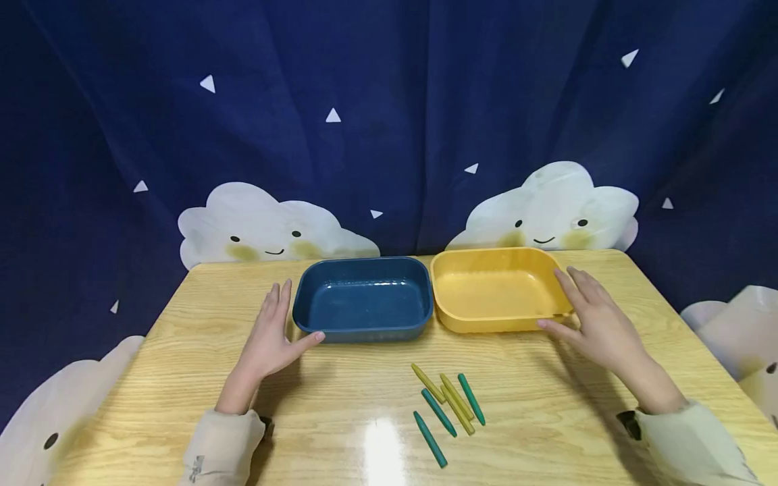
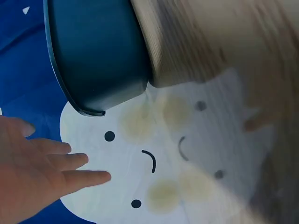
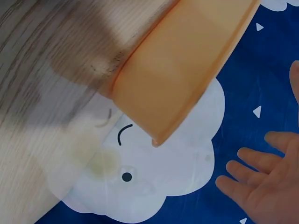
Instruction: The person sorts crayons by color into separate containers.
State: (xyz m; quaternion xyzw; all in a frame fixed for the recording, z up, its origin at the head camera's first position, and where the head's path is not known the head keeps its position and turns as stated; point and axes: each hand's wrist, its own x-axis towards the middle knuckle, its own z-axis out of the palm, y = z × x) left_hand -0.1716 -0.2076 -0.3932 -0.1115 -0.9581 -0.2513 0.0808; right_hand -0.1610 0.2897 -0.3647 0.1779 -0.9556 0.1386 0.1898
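Note:
My left hand [image 1: 267,344] is spread at the left end of a dark blue plastic tray [image 1: 365,334], its thumb tip overlapping the tray's front left corner in the head view. On the other side, my right hand [image 1: 602,331] is at the right end of a yellow plastic tray [image 1: 492,325], fingers and thumb extended around that end. Both wrist views show straight fingers with nothing held: the left hand [image 2: 42,172] beside the blue tray wall [image 2: 98,51], the right hand [image 3: 271,177] apart from the yellow one [image 3: 173,65]. The trays stand side by side, with bare insides.
In front of the trays, on the wooden table [image 1: 340,398], lie three olive-yellow crayons [image 1: 427,383] and three green crayons [image 1: 430,439], loosely grouped. A navy curtain [image 1: 389,135] with white clouds and triangles hangs behind the table's back edge.

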